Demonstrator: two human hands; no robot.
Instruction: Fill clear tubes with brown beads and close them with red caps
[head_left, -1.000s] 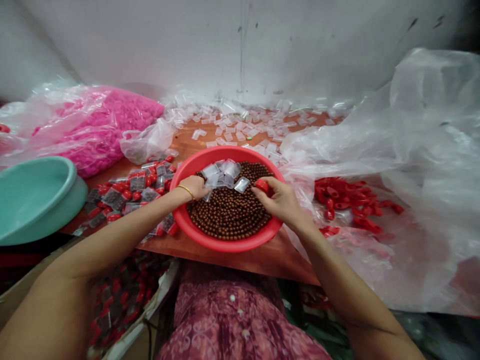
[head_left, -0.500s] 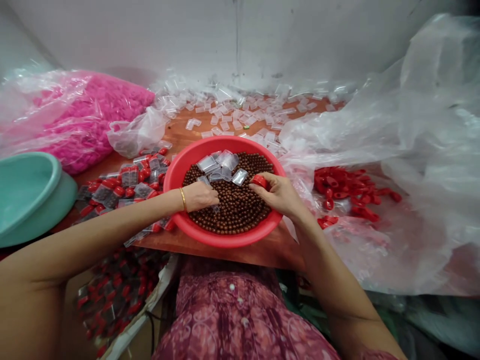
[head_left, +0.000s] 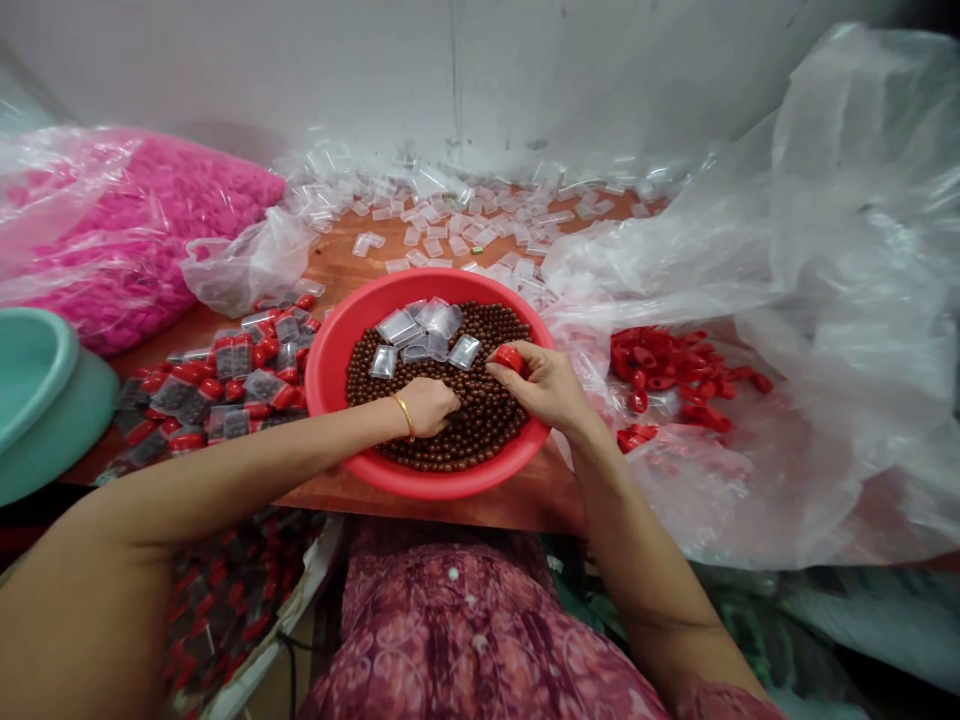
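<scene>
A red basin (head_left: 330,372) full of small brown beads (head_left: 487,415) stands at the table's near edge, with several small clear plastic cases (head_left: 420,332) lying on the beads. My left hand (head_left: 429,405) is curled knuckles-up down among the beads, and what it holds is hidden. My right hand (head_left: 547,385) rests on the basin's right rim and pinches a red cap (head_left: 510,357) between thumb and fingers.
Filled cases with red caps (head_left: 225,385) lie heaped left of the basin. Loose red caps (head_left: 667,372) sit on clear plastic sheeting (head_left: 787,300) at the right. Empty clear cases (head_left: 450,215) cover the back. A pink bag (head_left: 127,235) and teal basin (head_left: 37,400) stand left.
My left hand has slid from the clear cases toward the near middle of the beads. The right hand has kept the red cap at the rim. The view has shifted.
</scene>
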